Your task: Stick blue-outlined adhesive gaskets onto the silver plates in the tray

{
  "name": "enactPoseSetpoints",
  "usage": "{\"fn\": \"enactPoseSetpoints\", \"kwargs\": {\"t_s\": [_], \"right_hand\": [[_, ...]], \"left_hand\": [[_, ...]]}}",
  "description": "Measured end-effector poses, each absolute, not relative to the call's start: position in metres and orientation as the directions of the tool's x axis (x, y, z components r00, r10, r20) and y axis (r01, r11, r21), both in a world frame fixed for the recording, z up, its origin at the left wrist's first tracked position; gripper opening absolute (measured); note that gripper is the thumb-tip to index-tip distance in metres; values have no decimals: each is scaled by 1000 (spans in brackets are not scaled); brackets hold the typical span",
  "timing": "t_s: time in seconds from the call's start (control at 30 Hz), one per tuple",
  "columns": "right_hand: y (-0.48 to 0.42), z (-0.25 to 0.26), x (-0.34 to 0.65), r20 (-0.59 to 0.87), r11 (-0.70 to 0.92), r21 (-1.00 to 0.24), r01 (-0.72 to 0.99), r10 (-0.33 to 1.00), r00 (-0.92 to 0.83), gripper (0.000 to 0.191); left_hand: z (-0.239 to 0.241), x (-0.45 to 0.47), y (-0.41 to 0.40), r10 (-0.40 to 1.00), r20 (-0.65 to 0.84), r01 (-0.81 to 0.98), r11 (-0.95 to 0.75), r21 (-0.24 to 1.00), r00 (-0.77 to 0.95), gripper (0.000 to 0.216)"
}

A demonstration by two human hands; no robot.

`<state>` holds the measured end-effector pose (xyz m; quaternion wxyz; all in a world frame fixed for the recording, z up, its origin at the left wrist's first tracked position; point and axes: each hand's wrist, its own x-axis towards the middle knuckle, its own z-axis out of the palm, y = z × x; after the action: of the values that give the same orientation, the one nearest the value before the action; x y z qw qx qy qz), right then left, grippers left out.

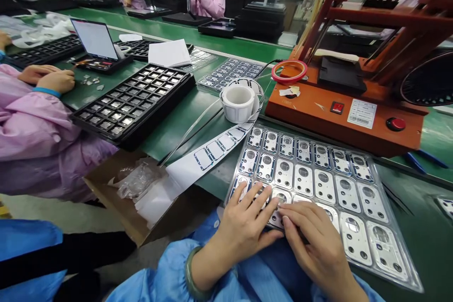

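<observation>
A clear plastic tray (pixel 396 226) holds rows of silver metal plates (pixel 323 185), each with a large round opening and small holes. Blue-edged frames lie on the back-row plates and some at the left. My left hand (pixel 240 226) rests on the front-left plates, its fingers spread. My right hand (pixel 314 233) is beside it, thumb and forefinger pinched together over a front-row plate; whatever is between them is hidden. Left of the tray, a strip of blue-edged adhesive frames (pixel 208 153) runs down from a white roll (pixel 239 104).
An orange press machine (pixel 339 113) stands behind the tray, with a red tape roll (pixel 289 71) on it. A black compartment tray (pixel 138 99) lies left. A cardboard box (pixel 116 207) with plastic waste is below the bench edge. A co-worker's hands (pixel 49 78) are at far left.
</observation>
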<state>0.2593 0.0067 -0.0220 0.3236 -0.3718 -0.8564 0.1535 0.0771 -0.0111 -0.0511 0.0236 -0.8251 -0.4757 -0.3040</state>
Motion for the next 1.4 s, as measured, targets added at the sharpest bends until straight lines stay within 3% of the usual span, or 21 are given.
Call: {"fn": "enactPoseSetpoints", "kwargs": {"t_s": [0.27,0.57,0.67,0.77,0.9,1.03,1.27,1.4], "right_hand": [[7,-15,263,451,658,-573,489,751,-482,17],[7,-15,262,482,685,-538,491,728,-488,15],[7,-20,258,467,709,-489,508,705,-534,14],[6,-21,257,440,743,-421,521,669,-598,16],[4,-20,257,380,786,-335,519,617,-689,20],[5,-28,253,288,810,-171,561,585,-758,32],[8,-33,253,281,819,-71,569,564,-776,33],[-4,-29,236,448,837,-110,536,523,-725,33]], "left_hand": [[-54,68,-6,764,498,805,-560,194,411,53],[-50,36,3,735,492,781,-604,161,467,54],[-51,35,3,738,494,774,-605,185,459,55],[-58,34,-2,688,589,753,-629,194,424,50],[-80,23,-14,626,745,813,-544,207,229,46],[-105,10,-23,667,722,863,-461,207,183,45],[-112,9,-23,668,723,848,-475,233,176,39],[-111,11,-23,674,723,849,-464,252,154,42]]}}
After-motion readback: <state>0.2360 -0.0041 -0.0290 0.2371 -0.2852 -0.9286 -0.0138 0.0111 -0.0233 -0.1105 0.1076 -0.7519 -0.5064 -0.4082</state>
